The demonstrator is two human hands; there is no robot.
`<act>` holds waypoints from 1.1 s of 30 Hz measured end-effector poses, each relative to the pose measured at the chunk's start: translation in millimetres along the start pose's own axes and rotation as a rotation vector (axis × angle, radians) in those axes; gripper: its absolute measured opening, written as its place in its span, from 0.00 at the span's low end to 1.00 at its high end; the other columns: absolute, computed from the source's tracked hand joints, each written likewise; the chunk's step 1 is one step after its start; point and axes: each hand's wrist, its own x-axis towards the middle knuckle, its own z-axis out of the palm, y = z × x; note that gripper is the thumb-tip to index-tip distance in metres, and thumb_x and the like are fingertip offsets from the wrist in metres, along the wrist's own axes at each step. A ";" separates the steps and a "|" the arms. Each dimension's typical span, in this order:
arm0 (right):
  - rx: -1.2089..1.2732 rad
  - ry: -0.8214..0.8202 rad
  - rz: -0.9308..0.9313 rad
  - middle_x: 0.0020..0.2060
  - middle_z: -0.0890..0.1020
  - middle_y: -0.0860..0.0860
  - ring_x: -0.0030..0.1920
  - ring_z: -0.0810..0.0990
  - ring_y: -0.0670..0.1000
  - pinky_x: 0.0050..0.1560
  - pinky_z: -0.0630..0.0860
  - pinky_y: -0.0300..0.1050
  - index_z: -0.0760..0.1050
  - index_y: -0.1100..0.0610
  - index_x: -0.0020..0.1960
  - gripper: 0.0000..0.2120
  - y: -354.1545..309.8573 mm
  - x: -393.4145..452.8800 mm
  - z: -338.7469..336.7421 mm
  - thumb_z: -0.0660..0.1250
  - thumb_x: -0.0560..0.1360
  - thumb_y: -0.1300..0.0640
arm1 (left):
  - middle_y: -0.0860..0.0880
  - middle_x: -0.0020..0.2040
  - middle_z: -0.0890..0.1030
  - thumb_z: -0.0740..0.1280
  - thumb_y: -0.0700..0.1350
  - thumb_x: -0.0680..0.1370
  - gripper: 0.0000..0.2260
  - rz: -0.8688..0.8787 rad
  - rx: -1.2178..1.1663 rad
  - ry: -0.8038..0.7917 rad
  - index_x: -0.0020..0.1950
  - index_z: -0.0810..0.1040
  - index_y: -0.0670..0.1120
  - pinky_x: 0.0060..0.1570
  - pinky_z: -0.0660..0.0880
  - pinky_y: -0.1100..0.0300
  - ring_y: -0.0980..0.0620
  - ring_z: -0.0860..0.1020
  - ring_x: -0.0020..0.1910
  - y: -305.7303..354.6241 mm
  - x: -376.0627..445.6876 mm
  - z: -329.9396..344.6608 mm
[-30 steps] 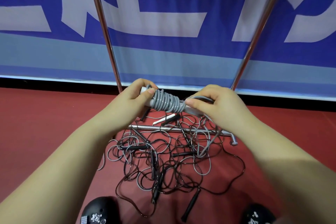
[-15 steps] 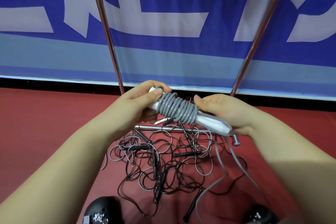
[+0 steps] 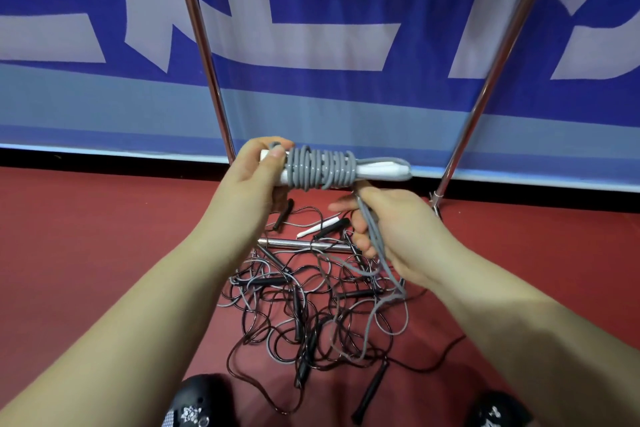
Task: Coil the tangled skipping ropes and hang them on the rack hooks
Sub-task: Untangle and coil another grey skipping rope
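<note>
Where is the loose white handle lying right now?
In the head view, the white handle lies on the red floor, centre frame, just beyond the metal bar, below the left hand.

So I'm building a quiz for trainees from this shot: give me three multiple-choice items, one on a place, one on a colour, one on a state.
1. Where does the tangled pile of ropes lie?
A on the red floor
B on a hook
C in a box

2. What colour is the rope wound round the white handles?
A black
B grey
C yellow

3. What is the right hand doing?
A resting open on the floor
B gripping loose grey rope
C holding a metal rack pole

Answers: 1 A, the pile sprawls on the floor; 2 B, grey turns wrap the handles held by the left hand; 3 B, its fingers close on the strands.
</note>
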 end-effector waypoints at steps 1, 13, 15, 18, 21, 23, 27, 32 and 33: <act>-0.037 -0.026 -0.007 0.22 0.75 0.47 0.19 0.68 0.46 0.19 0.64 0.36 0.77 0.63 0.42 0.19 0.1 -2.0 0.9 0.55 0.82 0.54 | 0.44 0.36 0.68 0.56 0.47 0.83 0.08 0.018 0.082 0.036 0.49 0.74 0.52 0.36 0.65 0.57 0.52 0.66 0.31 -0.7 0.4 -1.3; -0.987 0.092 -0.429 0.33 0.80 0.50 0.35 0.76 0.50 0.39 0.73 0.47 0.82 0.53 0.44 0.07 -3.4 -4.6 -23.8 0.69 0.73 0.50 | 0.52 0.32 0.70 0.55 0.49 0.82 0.06 0.060 0.532 0.073 0.53 0.70 0.52 0.33 0.65 0.57 0.54 0.67 0.29 -4.7 3.9 -5.0; -1.005 0.161 -0.471 0.32 0.79 0.48 0.35 0.75 0.49 0.39 0.72 0.47 0.82 0.52 0.43 0.07 -7.0 0.1 -30.6 0.70 0.72 0.48 | 0.53 0.34 0.72 0.55 0.49 0.82 0.06 0.052 0.542 0.058 0.53 0.70 0.52 0.32 0.65 0.63 0.56 0.68 0.29 -5.8 3.4 -2.8; -0.974 0.250 -0.541 0.31 0.78 0.45 0.35 0.74 0.45 0.39 0.70 0.45 0.82 0.50 0.40 0.08 -10.9 6.5 -42.0 0.72 0.70 0.45 | 0.52 0.35 0.72 0.55 0.48 0.82 0.05 0.052 0.515 -0.003 0.52 0.70 0.51 0.28 0.64 0.69 0.56 0.68 0.31 -9.1 4.3 -0.4; -0.927 0.242 -0.559 0.32 0.77 0.46 0.34 0.74 0.45 0.38 0.70 0.45 0.80 0.47 0.37 0.08 -10.9 9.6 -48.3 0.75 0.65 0.44 | 0.51 0.31 0.69 0.56 0.48 0.82 0.05 0.060 0.456 -0.108 0.49 0.71 0.52 0.26 0.64 0.65 0.57 0.64 0.25 -10.1 4.1 -1.6; -0.873 0.217 -0.536 0.38 0.79 0.45 0.38 0.76 0.43 0.42 0.72 0.43 0.78 0.44 0.40 0.11 -11.9 10.3 -50.4 0.74 0.63 0.41 | 0.52 0.30 0.68 0.58 0.48 0.82 0.05 0.042 0.360 -0.182 0.50 0.72 0.50 0.30 0.66 0.63 0.56 0.65 0.26 -8.7 4.9 -6.6; -0.856 -0.052 -0.307 0.41 0.84 0.44 0.45 0.82 0.44 0.53 0.77 0.47 0.79 0.40 0.40 0.17 -14.5 7.2 -53.2 0.65 0.58 0.31 | 0.56 0.29 0.69 0.60 0.53 0.76 0.10 -0.016 0.210 -0.333 0.51 0.75 0.50 0.34 0.64 0.57 0.56 0.65 0.28 -7.1 5.0 -19.1; -0.708 -0.214 -0.253 0.23 0.74 0.48 0.27 0.67 0.45 0.30 0.64 0.39 0.80 0.48 0.28 0.16 -17.4 1.3 -49.0 0.66 0.60 0.37 | 0.48 0.35 0.70 0.60 0.50 0.75 0.08 -0.063 0.056 -0.427 0.45 0.78 0.52 0.31 0.64 0.64 0.55 0.65 0.30 -1.3 -0.1 -23.0; -0.655 -0.218 -0.235 0.22 0.72 0.46 0.26 0.65 0.44 0.28 0.61 0.38 0.79 0.50 0.27 0.16 -18.7 0.2 -48.4 0.66 0.61 0.37 | 0.46 0.36 0.69 0.60 0.49 0.75 0.08 -0.074 0.022 -0.431 0.45 0.79 0.51 0.31 0.65 0.65 0.55 0.64 0.30 0.0 -0.7 -23.0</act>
